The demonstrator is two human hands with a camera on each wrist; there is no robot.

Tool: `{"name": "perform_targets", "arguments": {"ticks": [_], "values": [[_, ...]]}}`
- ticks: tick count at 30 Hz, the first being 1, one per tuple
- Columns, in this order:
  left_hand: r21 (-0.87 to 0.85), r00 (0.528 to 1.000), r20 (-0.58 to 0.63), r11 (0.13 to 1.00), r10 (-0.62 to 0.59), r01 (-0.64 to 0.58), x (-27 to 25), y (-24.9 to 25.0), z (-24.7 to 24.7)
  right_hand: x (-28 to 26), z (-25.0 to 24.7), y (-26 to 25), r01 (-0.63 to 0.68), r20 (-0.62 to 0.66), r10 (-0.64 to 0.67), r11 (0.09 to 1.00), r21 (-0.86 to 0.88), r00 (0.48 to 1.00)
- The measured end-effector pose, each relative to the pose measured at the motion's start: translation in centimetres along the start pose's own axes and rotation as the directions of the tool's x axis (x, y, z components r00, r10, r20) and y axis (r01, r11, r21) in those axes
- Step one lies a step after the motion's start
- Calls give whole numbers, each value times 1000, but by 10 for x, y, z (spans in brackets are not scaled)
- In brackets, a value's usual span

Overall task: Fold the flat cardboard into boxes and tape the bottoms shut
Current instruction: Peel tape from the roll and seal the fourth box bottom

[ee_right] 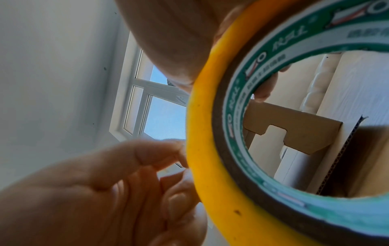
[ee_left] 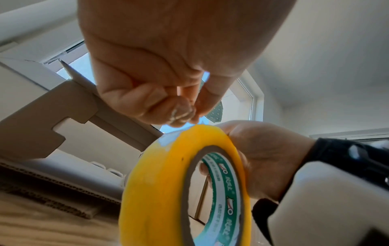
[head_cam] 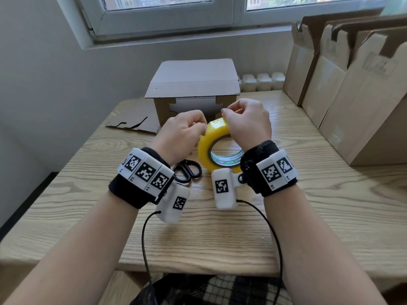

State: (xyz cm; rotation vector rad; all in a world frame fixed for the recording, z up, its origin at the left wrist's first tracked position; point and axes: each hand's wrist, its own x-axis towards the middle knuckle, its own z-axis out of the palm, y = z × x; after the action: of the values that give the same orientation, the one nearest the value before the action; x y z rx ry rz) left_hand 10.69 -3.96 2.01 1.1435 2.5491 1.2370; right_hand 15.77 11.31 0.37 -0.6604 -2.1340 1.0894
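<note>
**Freeing the Tape End**

Your right hand grips the tape roll through its core, above the table's middle. Your left hand's fingertips pinch at the roll's top surface; whether they hold the tape end cannot be told.

Risk: the thin film may tear or re-stick if picked unevenly.

The roll stands on edge, its axis roughly horizontal, with the open core toward you. The folded box sits at the far edge.

Both forearms reach forward, wrists raised. The right hand curls around the yellow roll of packing tape; the left hand apparently pinches at its edge, fingertips together.
</note>
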Motion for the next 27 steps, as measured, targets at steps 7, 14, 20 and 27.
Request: {"name": "perform_targets", "arguments": {"ticks": [7,14,20,27], "values": [[448,984,-30,883,173,-141,-3,4,6,1,-1,1,3,-4,-3,1000,4,1000],[514,994,50,851,98,-110,3,15,-1,1,1,1,40,17,-40,999,-2,999],[403,991,55,905,125,-136,1,10,1,2,0,2,58,32,-60,997,43,998],[185,996,6,979,84,-84,2,2,7,3,2,4,62,15,-62,997,37,998]]}}
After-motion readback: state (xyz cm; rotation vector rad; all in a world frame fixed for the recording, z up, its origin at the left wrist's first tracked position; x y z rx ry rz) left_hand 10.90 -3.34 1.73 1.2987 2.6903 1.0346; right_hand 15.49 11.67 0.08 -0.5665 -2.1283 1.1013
